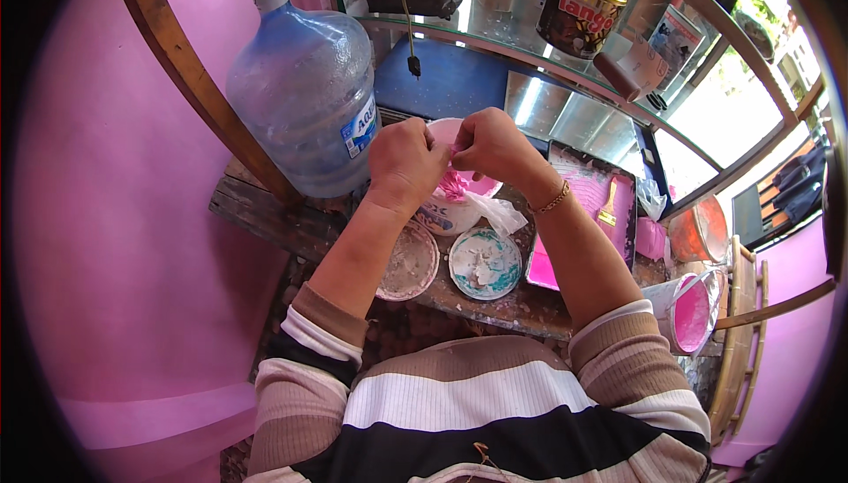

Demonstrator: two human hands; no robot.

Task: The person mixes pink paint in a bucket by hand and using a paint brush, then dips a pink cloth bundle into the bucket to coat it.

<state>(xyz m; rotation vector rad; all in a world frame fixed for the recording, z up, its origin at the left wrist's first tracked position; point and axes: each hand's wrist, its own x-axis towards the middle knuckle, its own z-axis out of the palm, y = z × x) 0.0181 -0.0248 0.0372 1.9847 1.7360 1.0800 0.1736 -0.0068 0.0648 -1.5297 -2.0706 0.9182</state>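
Both my hands come together over a white bucket (444, 218) whose inside shows pink. My left hand (406, 160) and my right hand (503, 152) are closed, fingers pinched close to each other. Between them is a crumpled pink material (453, 185), perhaps thin plastic, hanging down at the bucket's mouth. Its upper part is hidden by my fingers. Whitish translucent plastic (501, 215) drapes over the bucket's right side; I cannot tell whether it belongs to the pink piece. In front of the bucket lie a grey-crusted round container (409, 262) and a lid smeared white and teal (485, 264).
On the left stands a large blue water jug (305, 85). At right, a black paint tray (625, 218) holds pink paint and a brush (608, 205). Beyond it are a pink-coated pail (691, 313) and an orange bucket (698, 228). A glass shelf (495, 37) carries a round tin (580, 13).
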